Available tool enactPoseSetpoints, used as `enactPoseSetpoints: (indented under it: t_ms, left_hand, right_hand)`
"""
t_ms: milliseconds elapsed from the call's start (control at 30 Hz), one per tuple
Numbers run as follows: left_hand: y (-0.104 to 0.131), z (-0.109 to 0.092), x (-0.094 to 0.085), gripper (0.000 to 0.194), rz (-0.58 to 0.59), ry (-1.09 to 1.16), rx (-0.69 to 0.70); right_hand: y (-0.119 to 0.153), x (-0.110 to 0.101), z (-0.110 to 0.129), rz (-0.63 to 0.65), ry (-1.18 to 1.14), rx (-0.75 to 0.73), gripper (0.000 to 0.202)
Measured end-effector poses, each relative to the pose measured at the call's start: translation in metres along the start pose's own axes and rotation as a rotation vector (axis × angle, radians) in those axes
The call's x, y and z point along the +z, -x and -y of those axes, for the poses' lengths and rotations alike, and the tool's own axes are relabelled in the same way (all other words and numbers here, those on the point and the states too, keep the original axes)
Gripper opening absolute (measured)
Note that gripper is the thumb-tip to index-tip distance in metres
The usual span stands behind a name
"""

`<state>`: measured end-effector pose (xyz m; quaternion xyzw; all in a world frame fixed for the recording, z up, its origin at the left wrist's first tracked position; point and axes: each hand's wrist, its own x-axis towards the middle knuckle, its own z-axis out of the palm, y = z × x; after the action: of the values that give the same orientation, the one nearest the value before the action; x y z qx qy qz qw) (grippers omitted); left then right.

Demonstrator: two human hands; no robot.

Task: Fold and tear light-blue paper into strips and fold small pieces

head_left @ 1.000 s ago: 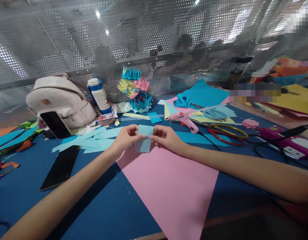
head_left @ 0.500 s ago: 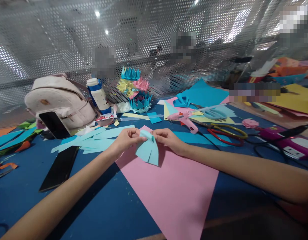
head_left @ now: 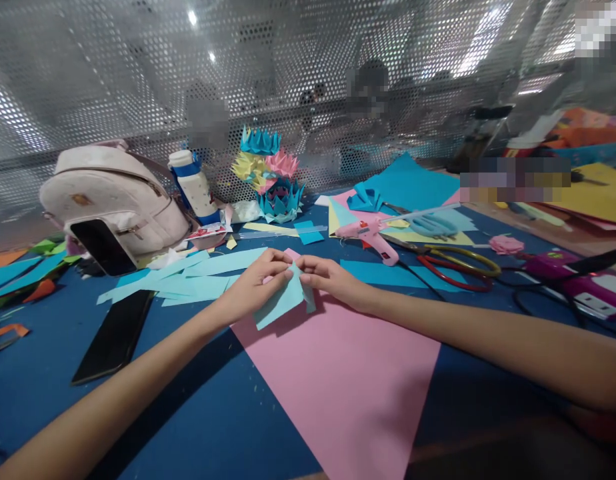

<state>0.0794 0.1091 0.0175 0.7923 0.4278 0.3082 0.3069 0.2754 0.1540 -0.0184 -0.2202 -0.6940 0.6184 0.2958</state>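
Observation:
Both of my hands pinch a folded light blue paper piece (head_left: 283, 301) above a large pink paper sheet (head_left: 358, 360). My left hand (head_left: 261, 283) is closed on the paper's upper left part, thumb on top. From the other side, my right hand (head_left: 328, 280) grips its upper right edge with closed fingers. The piece narrows to a peak between my fingertips and flares out below, one flap hanging to the right. Several light blue paper strips (head_left: 198, 283) lie left of my left hand. My fingers hide part of the fold.
A pink glue gun (head_left: 371, 237) lies beyond my right hand, near red- and yellow-handled scissors (head_left: 455, 267). At left are a black phone (head_left: 113, 340), a white backpack (head_left: 115, 193) with another phone (head_left: 103, 247) against it, and a bottle (head_left: 193, 187). Paper flowers (head_left: 265, 167) stand behind.
The light blue paper has been turned and pinched tighter: its lower edge now swings out to the left. My fingertips have come closer together at its top, and the left hand covers more of it.

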Motion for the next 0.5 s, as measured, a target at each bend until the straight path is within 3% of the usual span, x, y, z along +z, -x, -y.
enactPoseSetpoints:
  t_ms: [67, 133, 200, 233, 333, 400, 500]
  left_hand:
    - [0.002, -0.002, -0.007, 0.03, 0.049, -0.058, -0.015]
    - [0.006, -0.002, -0.014, 0.032, 0.237, -0.05, -0.089]
    - [0.012, 0.001, -0.016, 0.033, 0.475, 0.079, -0.198]
    - [0.014, 0.004, -0.015, 0.031, 0.538, 0.166, -0.239]
    - [0.021, 0.014, -0.005, 0.023, 0.451, 0.375, -0.294]
    - [0.022, 0.02, 0.002, 0.023, 0.375, 0.462, -0.31]
    - [0.022, 0.024, 0.006, 0.023, 0.375, 0.495, -0.336]
  right_hand:
    - [0.0, -0.001, -0.001, 0.006, 0.006, 0.02, 0.04]
    - [0.0, -0.003, 0.0, 0.021, 0.052, 0.019, 0.041]
    - [0.0, -0.005, 0.001, 0.089, 0.119, 0.015, 0.04]
    - [-0.001, -0.006, 0.002, 0.137, 0.158, 0.012, 0.038]
    - [-0.002, -0.007, 0.002, 0.265, 0.275, -0.002, 0.032]
    - [-0.003, -0.008, 0.002, 0.272, 0.327, -0.016, 0.028]
    - [-0.005, -0.01, 0.004, 0.343, 0.347, 0.004, 0.027]
